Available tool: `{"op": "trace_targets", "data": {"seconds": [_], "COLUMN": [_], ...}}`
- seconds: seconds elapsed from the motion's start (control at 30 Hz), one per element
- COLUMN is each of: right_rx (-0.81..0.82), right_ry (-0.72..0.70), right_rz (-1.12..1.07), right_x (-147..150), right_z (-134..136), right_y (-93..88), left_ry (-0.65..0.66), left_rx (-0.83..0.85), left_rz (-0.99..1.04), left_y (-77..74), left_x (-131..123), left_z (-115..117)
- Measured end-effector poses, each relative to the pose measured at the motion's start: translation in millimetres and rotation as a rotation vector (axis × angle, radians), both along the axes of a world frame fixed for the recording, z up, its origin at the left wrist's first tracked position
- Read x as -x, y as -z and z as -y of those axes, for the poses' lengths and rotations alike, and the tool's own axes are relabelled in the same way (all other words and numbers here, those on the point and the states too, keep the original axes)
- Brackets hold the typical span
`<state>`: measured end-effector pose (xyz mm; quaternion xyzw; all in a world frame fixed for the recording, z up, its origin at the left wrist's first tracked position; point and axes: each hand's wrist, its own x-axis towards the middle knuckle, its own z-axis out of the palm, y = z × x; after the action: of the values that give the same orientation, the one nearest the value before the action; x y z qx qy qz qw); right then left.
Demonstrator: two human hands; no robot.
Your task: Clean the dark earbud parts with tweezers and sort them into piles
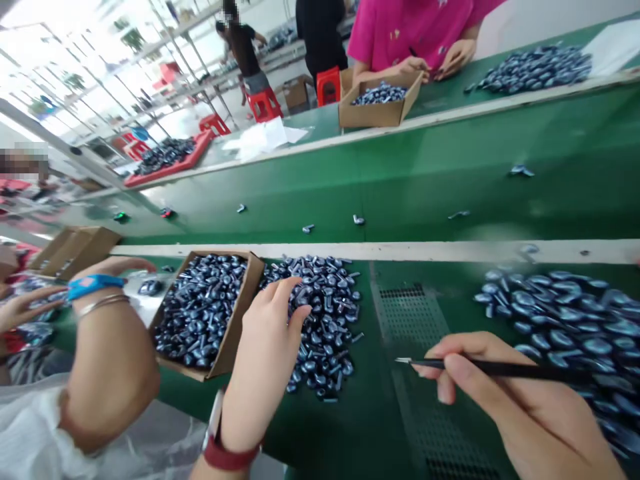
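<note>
My left hand [273, 333], wearing a watch on a dark red strap, is over a pile of glossy dark blue earbud shells [325, 320]. Its thumb and forefinger curl around an earbud shell [300, 295], which partly blends with the pile behind it. In my right hand [490, 380] is a pair of slim black tweezers [505, 369], held like a pen. Their pale metal tip points left, above a perforated strip [415, 320] in the green work surface. Beside my left wrist stands a cardboard box [235, 327] full of similar shells.
Another heap of shells [565, 313] lies at the right. A neighbour's arm [107, 353] with a blue wristband reaches in from the left. Scattered shells lie on the green belt [425, 187] beyond a white rail [310, 249]. Across it, a person in pink [410, 33] sits by a box [370, 113].
</note>
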<state>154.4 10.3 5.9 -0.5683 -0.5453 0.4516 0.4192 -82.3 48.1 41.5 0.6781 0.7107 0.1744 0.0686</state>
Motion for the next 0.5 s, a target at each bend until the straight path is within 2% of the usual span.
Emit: {"op": "trace_targets", "data": {"seconds": [0.07,0.13,0.23,0.3,0.37,0.43,0.5], "right_rx": [0.031,0.04,0.038,0.053,0.089,0.117,0.126], "right_ry": [-0.061,-0.083,-0.06,-0.049,-0.039,-0.038,-0.063], "right_rz": [-0.034,-0.06,-0.089,-0.104,-0.133,-0.162,-0.165], "right_x": [-0.7,0.6,2.5,2.5,2.0,1.8,2.7], "right_z": [-13.5,-23.3,-29.3,-29.9,-30.1,-30.9,-32.0], "right_y": [18.0,35.2,56.6,66.4,72.4,75.3,75.9], "left_ry": [0.024,0.0,-0.142,-0.281,-0.421,-0.526,-0.579], "left_rx": [0.017,0.023,0.067,0.122,0.164,0.182,0.183], "left_rz": [-0.083,-0.174,-0.279,-0.32,-0.35,-0.373,-0.392], "left_y": [-11.0,-22.4,-26.8,-17.7,-1.6,15.8,29.5], "left_x": [17.7,33.4,57.7,73.3,86.1,95.2,101.7], "left_z": [-34.8,-79.6,-153.0,-193.8,-222.2,-239.2,-249.7]}}
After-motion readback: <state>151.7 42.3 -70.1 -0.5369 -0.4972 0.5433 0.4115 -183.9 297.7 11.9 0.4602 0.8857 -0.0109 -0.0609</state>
